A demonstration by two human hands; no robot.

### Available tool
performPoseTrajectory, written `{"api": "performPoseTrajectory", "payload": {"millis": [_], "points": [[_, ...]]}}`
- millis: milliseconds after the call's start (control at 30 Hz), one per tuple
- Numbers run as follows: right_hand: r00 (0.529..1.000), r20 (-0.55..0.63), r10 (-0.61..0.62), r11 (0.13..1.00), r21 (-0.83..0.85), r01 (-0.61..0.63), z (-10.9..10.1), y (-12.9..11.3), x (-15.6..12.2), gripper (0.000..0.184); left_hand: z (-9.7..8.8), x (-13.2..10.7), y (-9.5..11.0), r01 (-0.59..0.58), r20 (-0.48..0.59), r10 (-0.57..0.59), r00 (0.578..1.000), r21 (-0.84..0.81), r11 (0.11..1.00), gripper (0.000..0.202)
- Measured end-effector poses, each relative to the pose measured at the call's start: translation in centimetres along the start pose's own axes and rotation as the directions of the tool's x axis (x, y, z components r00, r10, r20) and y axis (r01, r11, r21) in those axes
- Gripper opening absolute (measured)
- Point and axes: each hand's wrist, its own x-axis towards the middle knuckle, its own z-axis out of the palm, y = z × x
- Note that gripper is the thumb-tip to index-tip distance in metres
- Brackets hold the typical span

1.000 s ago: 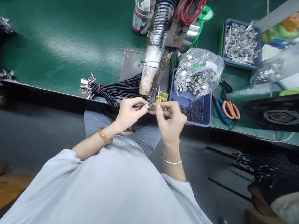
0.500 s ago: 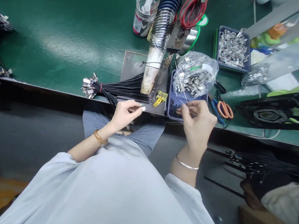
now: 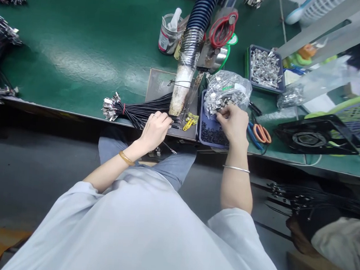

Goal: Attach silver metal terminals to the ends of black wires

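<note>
My left hand (image 3: 155, 129) rests on a bundle of black cables (image 3: 138, 109) with metal ends that lies at the table's front edge; its fingers curl over the cables' right end. My right hand (image 3: 234, 121) reaches into a clear plastic bag of small metal clips (image 3: 227, 93) that sits in a blue tray (image 3: 212, 133); its fingertips are pinched among the clips, and what they hold is hidden. A thin black cable end (image 3: 169, 148) hangs just below my left hand.
A ribbed blue hose with a taped nozzle (image 3: 188, 57) stands over a grey plate (image 3: 159, 84). Orange-handled scissors (image 3: 260, 132), a second tray of metal clips (image 3: 264, 69), a tin can (image 3: 168, 33) and a black fan (image 3: 312, 138) lie on the green table (image 3: 74, 53). More cable bundles (image 3: 0, 56) lie at far left.
My right hand has moved away from my left, right and forward into the bag of clips. My left hand has dropped onto the cable bundle.
</note>
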Motion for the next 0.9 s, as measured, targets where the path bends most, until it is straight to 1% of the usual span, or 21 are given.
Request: {"api": "performPoseTrajectory", "payload": {"millis": [100,200,267,300,367,400,467,533,567,600,667,700,733,800,900], "points": [[1.000,-0.017,-0.021,0.999,0.038,0.021,-0.5,0.1,-1.5,0.017,0.2,-0.4,-0.1,-0.028,-0.013,0.028,1.000,0.008,1.000,0.024],[0.997,-0.077,-0.010,0.999,0.046,0.014,-1.2,-0.6,-3.3,0.013,0.5,-0.6,-0.1,-0.046,-0.025,0.046,0.999,0.024,0.999,0.027],[0.994,-0.109,0.009,0.994,0.110,0.003,-1.5,-1.4,-4.5,0.011,0.6,-0.7,-0.2,-0.057,-0.047,0.058,0.997,0.011,0.998,0.029],[0.992,-0.121,0.026,0.985,0.172,-0.005,-1.6,-1.9,-5.1,0.010,0.6,-0.7,-0.2,-0.067,-0.069,0.066,0.995,-0.007,0.998,0.030],[0.990,-0.116,0.076,0.936,0.350,-0.031,-1.7,-3.1,-6.3,0.011,0.4,-0.8,-0.3,-0.090,-0.131,0.081,0.988,-0.060,0.994,0.030],[0.991,-0.087,0.098,0.890,0.453,-0.048,-1.6,-3.8,-7.0,0.014,0.3,-0.8,-0.4,-0.099,-0.158,0.084,0.984,-0.092,0.991,0.029],[0.994,0.015,0.110,0.773,0.628,-0.095,-1.4,-5.3,-8.4,0.021,-0.1,-0.8,-0.5,-0.112,-0.182,0.082,0.980,-0.164,0.980,0.026],[0.991,0.092,0.100,0.684,0.716,-0.136,-1.0,-7.0,-9.7,0.026,-0.5,-0.7,-0.6,-0.126,-0.155,0.090,0.984,-0.243,0.962,0.024],[0.991,0.089,0.102,0.668,0.732,-0.135,-0.7,-7.9,-10.3,0.026,-0.7,-0.7,-0.7,-0.136,-0.133,0.102,0.986,-0.283,0.950,0.023],[0.993,0.049,0.110,0.672,0.732,-0.110,-0.4,-8.6,-10.7,0.024,-0.9,-0.7,-0.6,-0.147,-0.115,0.116,0.987,-0.319,0.936,0.022],[0.990,-0.077,0.121,0.710,0.704,-0.032,0.3,-9.8,-11.4,0.019,-1.1,-0.7,-0.4,-0.161,-0.102,0.131,0.986,-0.386,0.908,0.023],[0.985,-0.123,0.119,0.724,0.690,-0.001,0.7,-10.2,-11.5,0.017,-1.2,-0.6,-0.3,-0.158,-0.107,0.124,0.987,-0.423,0.892,0.023],[0.983,-0.141,0.114,0.727,0.686,0.014,1.1,-10.5,-11.7,0.015,-1.2,-0.6,-0.1,-0.143,-0.109,0.103,0.989,-0.466,0.873,0.023],[0.990,-0.097,0.104,0.703,0.711,-0.004,1.8,-10.6,-11.8,0.015,-1.4,-0.6,0.2,-0.068,-0.075,0.031,0.997,-0.565,0.822,0.022],[0.995,0.013,0.099,0.653,0.754,-0.074,2.5,-10.4,-11.8,0.015,-1.8,-0.4,0.3,0.098,0.076,-0.063,0.995,-0.687,0.720,0.021]]}}
